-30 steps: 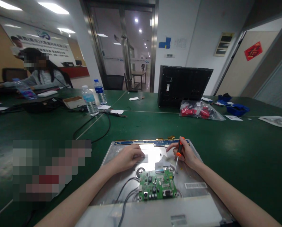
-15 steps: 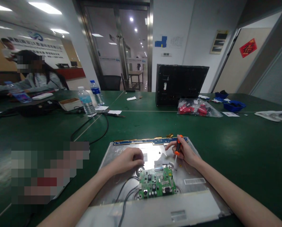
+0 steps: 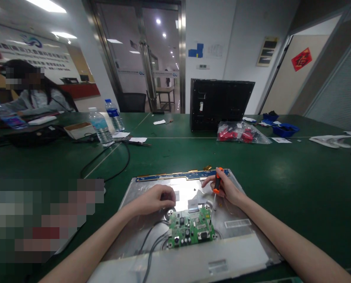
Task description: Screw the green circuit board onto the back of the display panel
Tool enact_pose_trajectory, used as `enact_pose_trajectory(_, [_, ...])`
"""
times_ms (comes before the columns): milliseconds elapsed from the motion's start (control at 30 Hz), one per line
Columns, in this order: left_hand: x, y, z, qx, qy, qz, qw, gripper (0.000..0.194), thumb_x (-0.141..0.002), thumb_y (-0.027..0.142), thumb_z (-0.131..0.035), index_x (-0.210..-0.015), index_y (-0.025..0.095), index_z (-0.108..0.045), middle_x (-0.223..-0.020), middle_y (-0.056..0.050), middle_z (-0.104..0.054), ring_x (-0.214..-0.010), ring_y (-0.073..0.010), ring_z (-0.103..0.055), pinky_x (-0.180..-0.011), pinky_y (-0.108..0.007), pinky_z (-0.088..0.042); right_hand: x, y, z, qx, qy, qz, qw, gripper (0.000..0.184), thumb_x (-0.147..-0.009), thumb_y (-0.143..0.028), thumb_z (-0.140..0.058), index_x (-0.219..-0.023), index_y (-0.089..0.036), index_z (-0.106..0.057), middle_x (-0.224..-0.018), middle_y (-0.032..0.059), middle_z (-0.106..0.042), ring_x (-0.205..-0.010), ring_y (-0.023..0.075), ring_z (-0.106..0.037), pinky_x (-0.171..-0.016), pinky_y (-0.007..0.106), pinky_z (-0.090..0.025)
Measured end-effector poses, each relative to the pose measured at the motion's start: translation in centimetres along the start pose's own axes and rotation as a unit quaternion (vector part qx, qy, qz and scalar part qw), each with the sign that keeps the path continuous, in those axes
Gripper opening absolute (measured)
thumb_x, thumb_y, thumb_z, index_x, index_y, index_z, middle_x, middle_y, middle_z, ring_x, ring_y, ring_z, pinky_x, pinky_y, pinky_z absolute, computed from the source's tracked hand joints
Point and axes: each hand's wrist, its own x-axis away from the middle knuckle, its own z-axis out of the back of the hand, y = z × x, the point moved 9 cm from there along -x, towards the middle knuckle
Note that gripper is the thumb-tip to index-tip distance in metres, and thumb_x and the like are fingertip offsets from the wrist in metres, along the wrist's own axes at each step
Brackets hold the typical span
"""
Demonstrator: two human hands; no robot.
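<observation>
A bare metal display panel [image 3: 237, 239] lies in front of me, with a green circuit board [image 3: 190, 230] on its middle and a narrow blue board [image 3: 163, 177] along its far edge. My right hand [image 3: 230, 190] grips a screwdriver [image 3: 218, 181] with an orange and black handle, its shaft slanting down beside the green board's right edge. That hand's index finger stretches out to the left. Just beyond the green board's left corner, my left hand [image 3: 159, 198] rests over the panel, fingers curled toward the thumb. Its fingertips are partly hidden, so anything held there does not show.
Grey cables [image 3: 153, 247] run off the green board toward me. Farther back stand a black monitor housing [image 3: 219, 104], a bag of red parts [image 3: 243, 133], blue trays [image 3: 285, 129] and water bottles [image 3: 101, 127]. A black cable [image 3: 128, 159] loops at left. A person [image 3: 36, 90] sits far left.
The whole view has shifted slightly, so things appear a little farther left. Both hands keep nearly the same pose over the panel, with the screwdriver still in the right one.
</observation>
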Motion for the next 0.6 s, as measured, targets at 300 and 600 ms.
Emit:
enact_pose_trajectory(300, [0.0,-0.07,-0.19,0.02,-0.019,0.006,1.0,0.016,-0.075,0.033,-0.064,-0.078,0.017,-0.065,-0.071,0.0,-0.063,-0.064,-0.0153,-0.055,-0.059,-0.024,-0.041,-0.13,-0.2,-0.15,0.009,-0.011,0.007,1.0,0.08,-0.08,-0.084,-0.035,-0.07,-0.013,-0.07,-0.039,-0.0073,-0.029,-0.035,0.006,-0.017,-0.038,0.025,-0.01])
enact_pose_trajectory(600, [0.26,0.26,0.03,0.016,-0.034,-0.002,0.999,0.013,-0.075,0.027,-0.064,-0.081,0.016,-0.069,-0.075,-0.001,-0.067,-0.067,-0.0159,-0.057,-0.063,-0.025,-0.043,-0.16,0.03,-0.09,0.002,-0.011,0.007,1.0,0.077,-0.081,-0.083,-0.035,-0.07,-0.014,-0.068,-0.04,-0.0073,-0.029,-0.036,0.0063,-0.017,-0.039,0.025,-0.011])
